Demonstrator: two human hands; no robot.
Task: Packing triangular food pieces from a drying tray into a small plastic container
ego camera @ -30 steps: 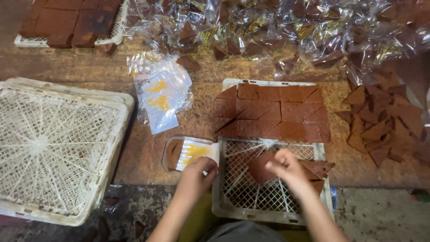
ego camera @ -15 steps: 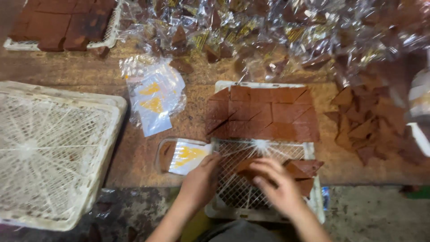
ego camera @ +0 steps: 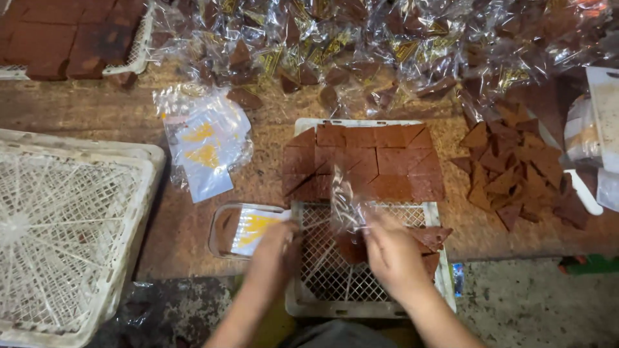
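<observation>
Both hands meet over a white mesh tray (ego camera: pixel 303 303) at the bottom centre. My left hand (ego camera: pixel 274 248) and my right hand (ego camera: pixel 390 254) together hold a clear plastic wrapper (ego camera: pixel 345 203) with a brown piece (ego camera: pixel 351 248) at its lower end. The far half of the tray carries flat brown square and triangular pieces (ego camera: pixel 367 161). A few loose triangles (ego camera: pixel 432 237) lie in the tray beside my right hand. A small clear tray of wrappers with yellow print (ego camera: pixel 248 227) sits just left of my left hand.
A big empty white mesh crate (ego camera: pixel 64 232) stands at the left. A pile of brown triangles (ego camera: pixel 516 171) lies at the right. Many wrapped pieces (ego camera: pixel 361 45) cover the back. Another tray of brown slabs (ego camera: pixel 64 38) is at top left; loose printed wrappers (ego camera: pixel 203 145) lie on the wooden table.
My left hand left the small wrapper tray and moved right to meet my right hand. A clear wrapper now stands up between both hands over the brown piece.
</observation>
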